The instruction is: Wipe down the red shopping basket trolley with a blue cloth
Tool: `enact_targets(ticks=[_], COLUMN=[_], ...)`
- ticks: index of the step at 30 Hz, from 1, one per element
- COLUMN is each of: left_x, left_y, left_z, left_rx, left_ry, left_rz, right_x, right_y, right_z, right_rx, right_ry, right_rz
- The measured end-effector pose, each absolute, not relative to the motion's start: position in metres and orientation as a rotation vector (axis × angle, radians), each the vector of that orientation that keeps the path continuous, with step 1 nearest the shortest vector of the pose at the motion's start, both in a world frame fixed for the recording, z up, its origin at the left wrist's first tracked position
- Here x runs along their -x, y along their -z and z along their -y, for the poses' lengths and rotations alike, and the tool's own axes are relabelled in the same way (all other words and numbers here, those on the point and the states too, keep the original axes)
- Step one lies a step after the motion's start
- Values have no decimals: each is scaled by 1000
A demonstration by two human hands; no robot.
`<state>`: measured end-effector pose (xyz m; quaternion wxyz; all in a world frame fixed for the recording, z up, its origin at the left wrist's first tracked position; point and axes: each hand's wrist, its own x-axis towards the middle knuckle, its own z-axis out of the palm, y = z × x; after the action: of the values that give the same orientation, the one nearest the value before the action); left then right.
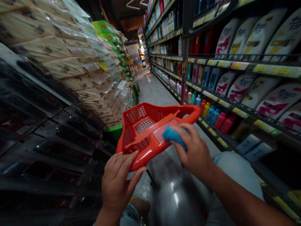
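A red plastic shopping cart (150, 157) with a perforated basket stands in front of me. Around the near left corner of its rim, my left hand (121, 175) is closed, thumb below and fingers on top. Bunched in the fingers of my right hand (194, 147) is a blue cloth (173, 137). The cloth lies against the clear-covered panel (162, 130) beside the cart's handle. Part of the cloth is hidden by my fingers. Nothing lies in the part of the basket that shows.
Stacked tissue packs (70, 62) rise close on the left, with dark packaged goods (63, 135) nearer me. Shelves (235, 64) of shampoo bottles (265, 34) line the right. A tiled aisle floor (155, 84) runs ahead between them. My knee (237, 172) is near the lower shelf.
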<state>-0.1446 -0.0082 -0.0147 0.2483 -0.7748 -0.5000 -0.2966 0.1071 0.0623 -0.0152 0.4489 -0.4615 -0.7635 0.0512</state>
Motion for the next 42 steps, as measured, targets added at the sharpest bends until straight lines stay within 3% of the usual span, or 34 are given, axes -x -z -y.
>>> enact_targets(ticks=[4, 10, 16, 21, 24, 30, 34, 42], left_x=[163, 149, 152, 143, 126, 85, 60, 91], left_y=[14, 15, 24, 27, 24, 33, 44, 54], left_z=[6, 7, 17, 16, 20, 28, 23, -12], left_rx=[2176, 2168, 2269, 2289, 2274, 2131, 2029, 2291], left_ry=[887, 994, 970, 1184, 1149, 1132, 1190, 966], left_rz=[1381, 1403, 1310, 1251, 1271, 1288, 1357, 1222], right_x=[-123, -100, -140, -117, -115, -149, -150, -167], right_y=[7, 3, -3, 1, 4, 6, 10, 17], right_z=[-82, -40, -78, -35, -21, -46, -31, -47], right_rx=[1312, 1037, 1308, 1061, 953, 1221, 1016, 1181], right_ry=[-121, -184, -95, -141, -146, -60, -195, -83], right_rz=[1744, 2109, 1795, 2047, 2100, 1831, 1986, 1794])
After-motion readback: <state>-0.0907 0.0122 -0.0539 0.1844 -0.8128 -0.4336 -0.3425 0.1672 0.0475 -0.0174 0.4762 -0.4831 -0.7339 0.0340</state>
